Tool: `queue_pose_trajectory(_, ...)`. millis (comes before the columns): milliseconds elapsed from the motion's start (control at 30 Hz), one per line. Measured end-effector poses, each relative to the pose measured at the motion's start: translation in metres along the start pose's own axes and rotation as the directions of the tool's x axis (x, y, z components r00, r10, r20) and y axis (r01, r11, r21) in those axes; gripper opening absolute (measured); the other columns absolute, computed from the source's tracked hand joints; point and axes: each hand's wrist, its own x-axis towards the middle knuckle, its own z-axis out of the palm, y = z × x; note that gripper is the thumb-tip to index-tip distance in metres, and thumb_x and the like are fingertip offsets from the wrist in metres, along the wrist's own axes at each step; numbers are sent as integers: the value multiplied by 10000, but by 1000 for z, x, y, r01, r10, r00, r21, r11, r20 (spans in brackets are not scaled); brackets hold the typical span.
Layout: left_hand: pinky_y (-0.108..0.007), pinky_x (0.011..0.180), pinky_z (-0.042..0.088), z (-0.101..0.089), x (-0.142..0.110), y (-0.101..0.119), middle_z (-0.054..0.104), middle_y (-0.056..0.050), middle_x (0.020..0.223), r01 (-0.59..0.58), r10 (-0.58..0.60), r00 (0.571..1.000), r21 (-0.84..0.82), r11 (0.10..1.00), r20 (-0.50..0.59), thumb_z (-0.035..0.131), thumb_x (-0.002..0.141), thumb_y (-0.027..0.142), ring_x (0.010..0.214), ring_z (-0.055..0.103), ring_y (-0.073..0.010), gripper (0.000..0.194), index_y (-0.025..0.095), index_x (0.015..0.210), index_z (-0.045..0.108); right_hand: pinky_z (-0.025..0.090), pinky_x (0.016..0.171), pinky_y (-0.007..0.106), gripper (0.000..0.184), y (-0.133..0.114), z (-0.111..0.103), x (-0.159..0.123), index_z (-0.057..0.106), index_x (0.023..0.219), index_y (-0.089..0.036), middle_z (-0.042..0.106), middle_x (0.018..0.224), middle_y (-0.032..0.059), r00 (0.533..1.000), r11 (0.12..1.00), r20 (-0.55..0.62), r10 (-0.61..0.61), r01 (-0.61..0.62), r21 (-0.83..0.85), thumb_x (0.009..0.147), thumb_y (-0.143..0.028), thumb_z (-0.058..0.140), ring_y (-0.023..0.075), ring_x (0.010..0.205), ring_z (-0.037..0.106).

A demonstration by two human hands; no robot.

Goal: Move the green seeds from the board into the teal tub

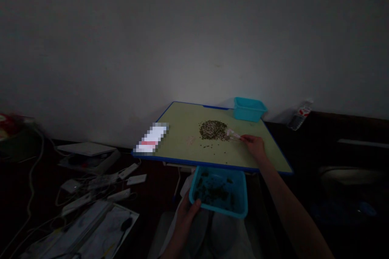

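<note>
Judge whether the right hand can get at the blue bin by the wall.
Likely yes: only the board shows between the right hand and the blue bin, though that hand grips a pale, flat thing.

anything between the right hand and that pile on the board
Only the pale strip that the right hand holds; its far end is at the right edge of the pile. Nothing else visible stands between.

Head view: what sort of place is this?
Probably a dim room in a home: a small table stands by a plain wall, with white cable clutter to its left.
</note>
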Motion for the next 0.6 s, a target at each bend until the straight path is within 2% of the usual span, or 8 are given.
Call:
queue_pose_trajectory(167,-417,906,434,3,-6,9,667,-55,1104,4,-4,1000,11,1000,-4,565,695,459,1059,562,-297,535,233,1179,521,473,696,290,242,-6,-1,-3,709,830,-218,702,798,33,1000,1000,10,-20,20,-24,692,-380,593,196,730,638)
queue_pose_trajectory(333,-387,930,427,-5,-3,10,608,-32,1198,-7,4,996,35,999,95,575,715,402,1128,508,-277,488,237,1171,525,478,680,290,235,-5,0,-3,711,817,-215,703,785,37,1000,1000,-21,6,-6,-16,681,-377,608,195,700,639)
queue_pose_trajectory(467,-377,958,403,-9,-1,5,577,-29,1236,-3,-1,990,26,1000,141,535,759,365,1162,478,-252,482,233,1218,472,482,689,291,238,-2,1,-3,711,814,-207,702,802,45,1000,1000,-21,12,-12,8,679,-375,612,192,696,640)
queue_pose_trajectory(600,-383,949,408,-7,-2,7,561,-29,1253,-5,-1,993,48,999,122,539,754,369,1149,490,-264,476,238,1209,485,486,687,299,271,-1,1,-4,706,839,-210,703,802,44,1000,1000,-10,7,-7,-3,684,-405,600,196,700,640)
